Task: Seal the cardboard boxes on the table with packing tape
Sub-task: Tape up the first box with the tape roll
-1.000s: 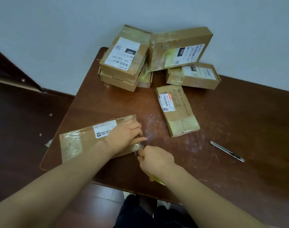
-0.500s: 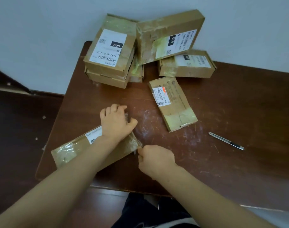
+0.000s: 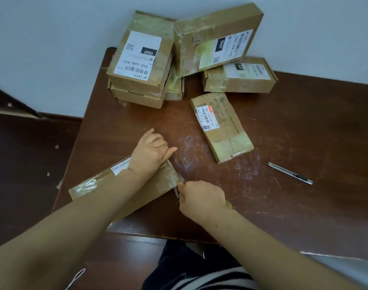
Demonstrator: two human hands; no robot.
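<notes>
Head view: left hand [image 3: 150, 152] presses flat box [image 3: 90, 185], fingers curled over it.
Right hand [image 3: 202, 200]: pinches tape [image 3: 176, 186] at flat box's right end.

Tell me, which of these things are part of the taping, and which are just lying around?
Job in hand: flat box, tape, left hand holding the box down, right hand gripping the tape, other boxes waiting.
Lying about: knife, floor scraps.
</notes>
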